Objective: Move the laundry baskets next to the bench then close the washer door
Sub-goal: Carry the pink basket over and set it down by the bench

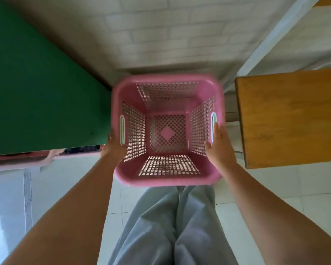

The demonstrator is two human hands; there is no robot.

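Observation:
An empty pink perforated laundry basket [166, 181] is straight below me, in the gap between a green bench-like top [36, 92] and a wooden top [294, 119]. My left hand [114, 148] grips its left rim beside the white handle slot, with the fingers curled under the edge. On the right rim, my right hand [220, 146] lies along the outside with the thumb inside the wall. I cannot tell whether the basket rests on the floor. A second pink basket [27, 159] with dark cloth in it sits partly under the green top. No washer is in view.
A white brick-pattern wall [161, 35] stands just beyond the basket. A white frame post [266, 41] runs diagonally at the upper right. The floor [75, 178] is pale tile, and my grey trouser legs [170, 226] are below the basket.

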